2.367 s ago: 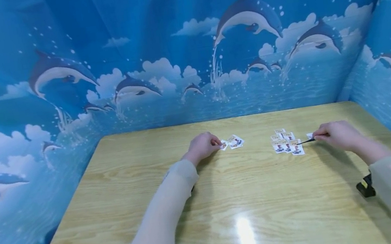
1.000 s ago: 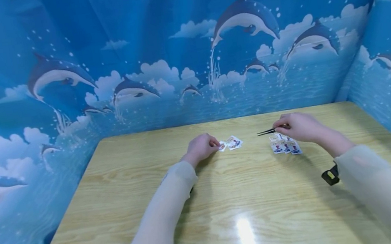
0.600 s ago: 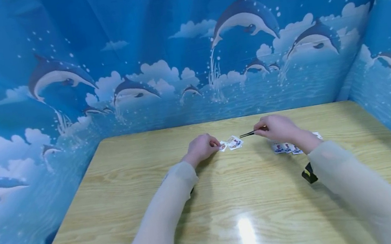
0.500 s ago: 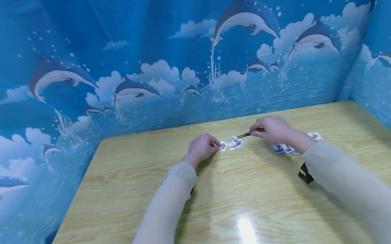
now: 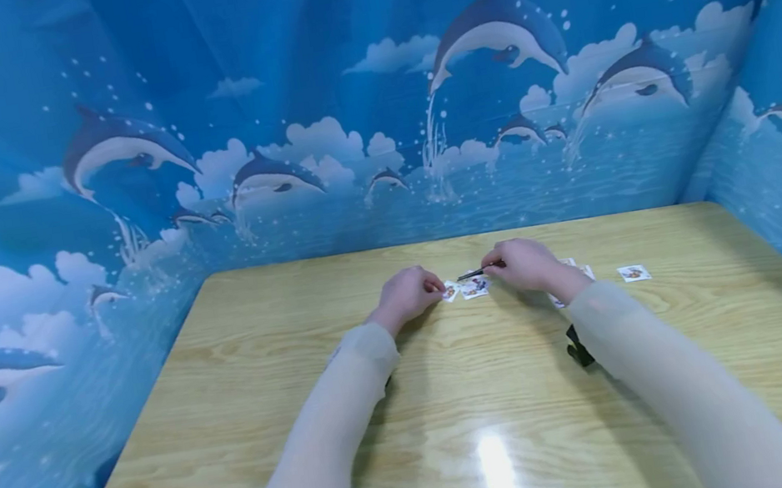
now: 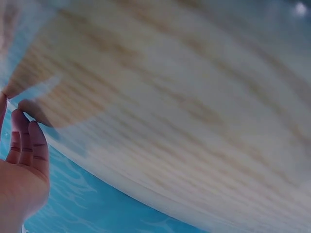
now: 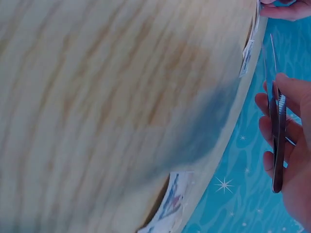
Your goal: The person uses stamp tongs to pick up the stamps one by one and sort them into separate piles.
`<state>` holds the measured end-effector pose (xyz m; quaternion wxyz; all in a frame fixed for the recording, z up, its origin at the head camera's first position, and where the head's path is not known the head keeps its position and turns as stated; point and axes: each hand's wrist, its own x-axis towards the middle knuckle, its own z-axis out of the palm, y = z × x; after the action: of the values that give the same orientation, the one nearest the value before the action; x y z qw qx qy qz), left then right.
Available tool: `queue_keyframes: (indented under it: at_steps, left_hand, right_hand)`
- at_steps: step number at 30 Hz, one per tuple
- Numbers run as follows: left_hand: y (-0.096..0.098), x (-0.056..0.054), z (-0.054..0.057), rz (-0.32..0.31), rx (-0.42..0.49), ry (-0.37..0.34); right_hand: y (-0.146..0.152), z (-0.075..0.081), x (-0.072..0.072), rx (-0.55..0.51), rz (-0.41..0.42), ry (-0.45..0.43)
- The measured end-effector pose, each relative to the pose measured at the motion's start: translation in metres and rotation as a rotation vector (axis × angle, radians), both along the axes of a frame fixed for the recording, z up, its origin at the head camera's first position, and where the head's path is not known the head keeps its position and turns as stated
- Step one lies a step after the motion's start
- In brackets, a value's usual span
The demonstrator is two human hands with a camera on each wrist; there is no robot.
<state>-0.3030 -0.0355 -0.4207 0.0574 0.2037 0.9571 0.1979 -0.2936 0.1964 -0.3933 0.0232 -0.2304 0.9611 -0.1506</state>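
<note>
My left hand (image 5: 409,293) rests on the table's far part, its fingertips pinching the edge of a small white picture card (image 5: 450,291). Beside that card lie one or more printed cards (image 5: 475,289), partly overlapping. Over them my right hand (image 5: 525,264) holds dark metal tweezers (image 5: 471,273), gripped between thumb and fingers. In the right wrist view the tweezers (image 7: 277,136) have their thin tips apart, with nothing visible between them. The left wrist view shows the left hand (image 6: 24,170) at the edge, its fingers fairly straight; the card is not discernible there.
A group of printed cards (image 5: 570,262) lies mostly hidden behind the right forearm. One single card (image 5: 634,273) lies further right. The wooden table (image 5: 267,380) ends at a blue dolphin curtain (image 5: 354,199). Black wrist gear (image 5: 578,347) hangs below the right sleeve.
My right hand has moved left with the tweezers, from the right-hand card group to the cards near my left hand. The single right card is now uncovered. The left hand has stayed in place.
</note>
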Motion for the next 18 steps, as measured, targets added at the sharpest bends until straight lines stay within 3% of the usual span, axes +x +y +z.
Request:
queue_keyframes:
  at_steps: [12, 18]
  left_hand:
    - [0.0014, 0.0008, -0.0005, -0.008, 0.003, 0.020]
    - [0.0000, -0.0006, 0.0003, 0.002, 0.008, 0.012]
  right_hand:
    - [-0.0002, -0.0010, 0.0036, -0.013, -0.023, -0.096]
    - [-0.0030, -0.0031, 0.0044, -0.013, 0.008, -0.082]
